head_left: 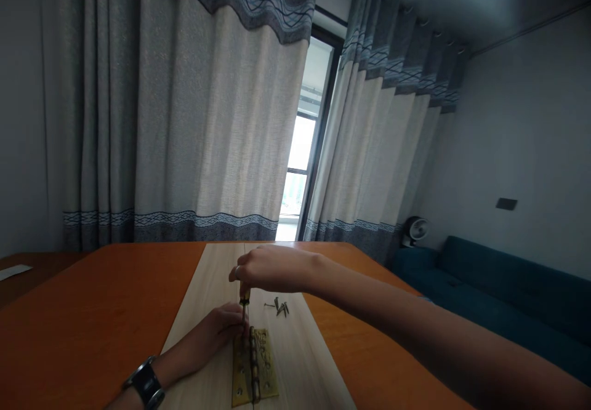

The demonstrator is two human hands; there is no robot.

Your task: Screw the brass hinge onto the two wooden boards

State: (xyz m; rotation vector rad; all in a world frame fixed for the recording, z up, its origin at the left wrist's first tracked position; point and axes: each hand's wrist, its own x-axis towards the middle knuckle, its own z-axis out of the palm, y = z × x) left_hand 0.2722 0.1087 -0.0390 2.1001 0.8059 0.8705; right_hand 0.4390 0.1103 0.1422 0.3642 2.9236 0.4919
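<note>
Head camera: what has the right hand (272, 268) got?

A screwdriver (245, 298). The fingers curl round the top of its handle from above, and the shaft points down, nearly upright.

And the left hand (222, 327)?

It is low beside the shaft, fingers reaching to the far end of the hinge (268, 373). Fingertips and screwdriver tip overlap there, so I can't tell whether it pinches a screw, steadies the tip or holds nothing.

Where exactly is the hinge?

Spread flat, its barrel along the seam between two pale boards (198, 293), one leaf on each side.

How far along does the work look?

Partway, I'd judge. The left leaf shows what look like screw heads in its nearer holes, and the screwdriver stands at that leaf's far end. The right leaf's holes seem bare, though they are hard to read, so that side is probably left to do. A few loose screws (281, 307) lie on the right-hand board beyond the hinge, apparently unused.

And farther out?

The boards lie on an orange table (115, 317). Beyond it hang curtains (240, 133), and a blue sofa (498, 293) stands to the right, with a small fan (417, 228) near its far end.
</note>
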